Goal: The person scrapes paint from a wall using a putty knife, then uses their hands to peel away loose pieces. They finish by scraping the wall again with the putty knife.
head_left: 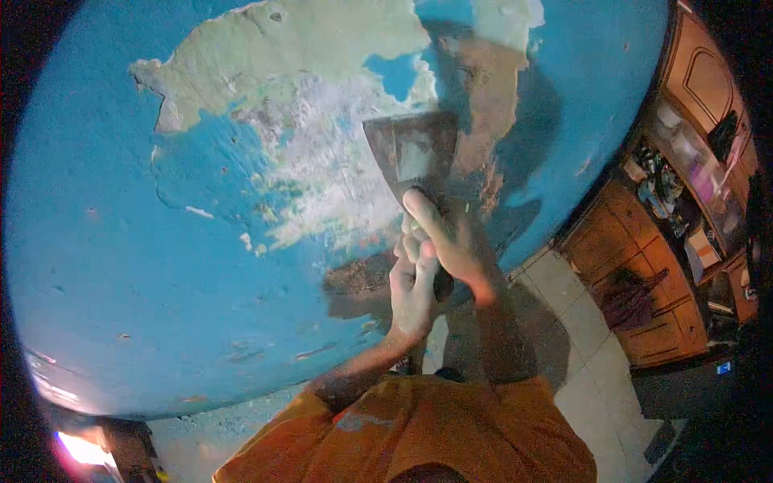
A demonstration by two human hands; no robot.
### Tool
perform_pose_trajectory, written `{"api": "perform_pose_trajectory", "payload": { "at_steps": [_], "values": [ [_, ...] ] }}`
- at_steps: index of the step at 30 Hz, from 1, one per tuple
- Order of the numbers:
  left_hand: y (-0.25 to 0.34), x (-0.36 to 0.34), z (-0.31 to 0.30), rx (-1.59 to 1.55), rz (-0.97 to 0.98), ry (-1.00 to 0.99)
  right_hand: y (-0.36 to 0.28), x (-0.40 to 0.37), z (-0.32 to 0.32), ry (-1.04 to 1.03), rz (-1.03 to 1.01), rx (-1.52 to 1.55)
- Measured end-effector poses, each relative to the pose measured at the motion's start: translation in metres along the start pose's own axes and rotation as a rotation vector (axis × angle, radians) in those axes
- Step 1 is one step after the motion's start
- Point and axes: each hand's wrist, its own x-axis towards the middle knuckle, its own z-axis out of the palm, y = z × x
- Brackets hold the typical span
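Observation:
A wide-bladed paint scraper [415,153] points up the wall, its broad metal blade overlapping the edge of a bare patch [322,153]. Around its handle my right hand [457,245] is closed, with the thumb stretched along the base of the blade. Just below, my left hand [413,294] has its fingers closed at the lower handle, close against the right hand's fingers. Most of the handle is hidden by both hands. Blue paint [201,290] surrounds the patch, which shows whitish and pale green layers with ragged edges.
A dark shadow of my arms falls on the wall to the right. Wooden cabinets [636,266] with cluttered shelves [668,189] stand at the right, over a tiled floor [584,322]. Bright light [84,448] shows at the lower left.

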Motion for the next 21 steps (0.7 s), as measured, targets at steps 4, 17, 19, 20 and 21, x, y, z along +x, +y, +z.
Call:
{"api": "perform_pose_trajectory", "payload": {
  "at_steps": [4,17,19,20,21],
  "values": [
    [-0.017,-0.012,0.015,0.051,-0.048,0.050,0.042,-0.038,-0.004,0.168,-0.086,0.006],
    [0.019,-0.023,0.036,0.146,0.030,0.020,0.042,-0.076,-0.001,0.336,-0.388,0.423],
    [0.020,-0.023,0.035,0.011,0.046,0.011,0.047,-0.073,0.002,0.402,-0.492,0.025],
    [0.021,-0.022,0.034,-0.124,0.059,-0.004,0.052,-0.071,0.003,0.400,-0.496,0.028],
    [0.025,-0.016,0.029,-0.125,0.067,-0.004,0.057,-0.066,0.000,0.289,-0.542,0.094]
  ]
}}
